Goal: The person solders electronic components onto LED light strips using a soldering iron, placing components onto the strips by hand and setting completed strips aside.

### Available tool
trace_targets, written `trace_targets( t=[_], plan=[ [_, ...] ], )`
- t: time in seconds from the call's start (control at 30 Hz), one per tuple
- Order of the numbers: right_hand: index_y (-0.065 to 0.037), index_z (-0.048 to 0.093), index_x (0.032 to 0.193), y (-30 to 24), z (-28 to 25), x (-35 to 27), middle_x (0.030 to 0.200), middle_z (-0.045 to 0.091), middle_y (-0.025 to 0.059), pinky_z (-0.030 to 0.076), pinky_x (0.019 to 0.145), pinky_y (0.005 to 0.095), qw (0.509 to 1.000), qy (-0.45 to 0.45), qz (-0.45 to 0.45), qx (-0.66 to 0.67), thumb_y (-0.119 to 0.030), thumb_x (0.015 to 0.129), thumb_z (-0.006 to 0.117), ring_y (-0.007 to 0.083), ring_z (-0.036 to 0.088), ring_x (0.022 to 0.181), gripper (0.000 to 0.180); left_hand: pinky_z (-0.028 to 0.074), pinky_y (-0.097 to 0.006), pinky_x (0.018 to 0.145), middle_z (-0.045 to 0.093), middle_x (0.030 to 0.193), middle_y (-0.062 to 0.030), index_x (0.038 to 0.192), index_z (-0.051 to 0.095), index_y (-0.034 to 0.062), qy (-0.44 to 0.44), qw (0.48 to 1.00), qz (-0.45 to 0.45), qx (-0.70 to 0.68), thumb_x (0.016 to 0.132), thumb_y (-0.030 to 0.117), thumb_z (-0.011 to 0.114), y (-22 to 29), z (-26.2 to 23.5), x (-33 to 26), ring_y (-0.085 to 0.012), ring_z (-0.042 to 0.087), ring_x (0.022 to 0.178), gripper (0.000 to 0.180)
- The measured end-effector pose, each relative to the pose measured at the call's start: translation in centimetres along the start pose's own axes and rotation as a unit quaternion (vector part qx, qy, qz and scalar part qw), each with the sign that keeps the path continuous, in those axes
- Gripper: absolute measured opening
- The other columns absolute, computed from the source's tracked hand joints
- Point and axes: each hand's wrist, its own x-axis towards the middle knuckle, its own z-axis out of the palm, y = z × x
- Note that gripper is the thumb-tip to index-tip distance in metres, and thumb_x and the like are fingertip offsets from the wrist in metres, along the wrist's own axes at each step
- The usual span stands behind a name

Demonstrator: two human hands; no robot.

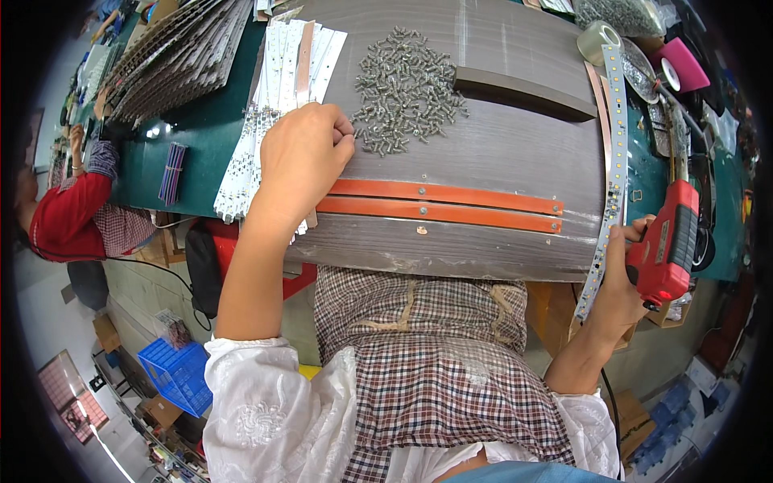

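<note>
My left hand (pixel 310 149) is closed, its fingers curled and pinched at the left edge of a pile of small metal screws (pixel 407 88). Whatever is between the fingertips is hidden. Under and beyond this hand lies a fanned stack of white LED strips (pixel 278 72) with a copper-coloured strip (pixel 304 60) on top. My right hand (pixel 618 278) is wrapped round a red and black electric screwdriver (pixel 667 241), its shaft pointing away from me. Beside that hand, a white LED strip (pixel 616 145) runs along the board's right edge. Two orange bars (pixel 451 204) are fixed across the grey board (pixel 483 249).
A dark bar (pixel 523 94) lies right of the screws. Tape rolls (pixel 597 44) and bagged parts (pixel 620 14) crowd the far right. At far left stand stacked strip panels (pixel 181 60); beyond them sits a person in a red sleeve (pixel 68 217). A blue crate (pixel 173 374) is lower left.
</note>
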Motion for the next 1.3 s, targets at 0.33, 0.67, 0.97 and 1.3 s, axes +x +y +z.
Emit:
trace_targets(
  t=[0.33, 0.67, 0.97, 1.3],
  plan=[
    [0.003, 0.052, 0.120, -0.1, 0.3, -0.2, 0.104, 0.056, 0.0061, 0.047, 0.070, 0.0219, 0.999, -0.025, -0.018, 0.018, 0.012, 0.084, 0.064, 0.0090, 0.057, 0.085, 0.039, 0.051, -0.033, 0.072, 0.067, 0.083, -0.0085, 0.093, 0.068, 0.0028, 0.004, 0.998, 0.026, -0.062, 0.079, 0.008, 0.071, 0.6, 0.1, 0.0, -0.0213, 0.065, 0.076, 0.015],
    [0.002, 0.052, 0.122, -0.7, 0.3, -0.9, 0.106, 0.057, 0.0060, 0.047, 0.071, 0.0218, 0.999, -0.038, 0.007, 0.020, 0.013, 0.084, 0.063, 0.0084, 0.057, 0.085, 0.040, 0.052, -0.040, 0.075, 0.069, 0.084, -0.0125, 0.091, 0.069, 0.0017, 0.028, 0.995, 0.023, -0.088, 0.080, 0.007, 0.068, 0.7, 0.0, -0.6, -0.0295, 0.067, 0.080, 0.012],
    [0.001, 0.053, 0.112, -3.5, 2.1, -1.7, 0.097, 0.056, 0.0044, 0.045, 0.075, 0.0230, 0.989, -0.056, 0.094, 0.095, 0.011, 0.081, 0.066, 0.0081, 0.055, 0.082, 0.035, 0.054, -0.027, 0.071, 0.062, 0.085, -0.0028, 0.100, 0.063, -0.0009, -0.008, 0.917, 0.015, -0.398, 0.089, 0.002, 0.060, 5.0, -0.5, -1.8, -0.0114, 0.060, 0.074, 0.012],
    [-0.001, 0.047, 0.120, -2.8, 4.6, -3.0, 0.100, 0.054, 0.0051, 0.050, 0.079, 0.0262, 0.954, -0.143, 0.157, 0.211, 0.011, 0.084, 0.065, 0.0107, 0.059, 0.089, 0.042, 0.057, -0.029, 0.075, 0.058, 0.092, -0.0023, 0.106, 0.056, 0.0044, -0.189, 0.665, -0.092, -0.716, 0.093, 0.003, 0.056, 11.7, 3.6, -2.4, -0.0080, 0.059, 0.080, 0.013]
  ],
)
